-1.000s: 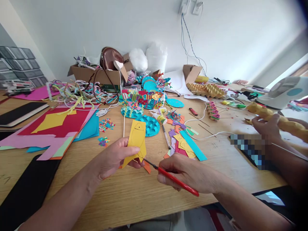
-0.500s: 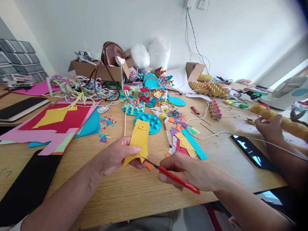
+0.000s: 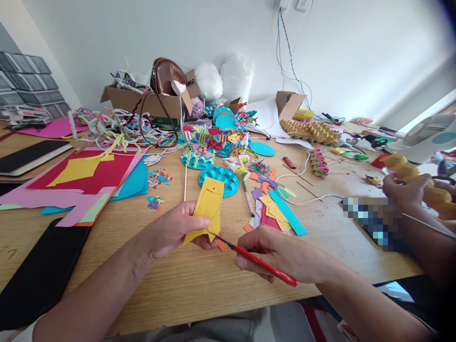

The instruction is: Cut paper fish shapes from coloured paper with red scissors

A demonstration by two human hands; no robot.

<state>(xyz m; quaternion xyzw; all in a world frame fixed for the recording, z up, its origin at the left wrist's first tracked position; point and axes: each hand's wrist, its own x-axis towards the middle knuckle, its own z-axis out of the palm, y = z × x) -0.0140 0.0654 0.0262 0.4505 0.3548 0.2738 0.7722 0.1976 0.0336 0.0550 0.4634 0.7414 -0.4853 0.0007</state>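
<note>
Between the thumb and fingers of my left hand (image 3: 181,227) is a piece of yellow paper (image 3: 211,202) with a fish outline drawn on it. My right hand (image 3: 276,251) grips red-handled scissors (image 3: 263,263). Their dark blades reach into a cut at the lower edge of the paper, close to my left fingertips. Just beyond the paper lies a blue scalloped disc (image 3: 228,183), partly covered by it. Right of that are a pen (image 3: 247,197) and yellow paper scraps (image 3: 276,213) with drawn lines, lying on other coloured strips.
A stack of coloured sheets (image 3: 83,180) lies at left, near a black case (image 3: 42,270). Decorated paper fish (image 3: 203,140) stand behind the blue disc. At right, another person's hand (image 3: 406,190) holds a yellow egg-carton strip (image 3: 402,166). A white cable (image 3: 324,197) crosses the table.
The other person's hand has shifted with the yellow egg-carton strip. My hands, the paper and the scissors stay almost in place; the view moves slightly.
</note>
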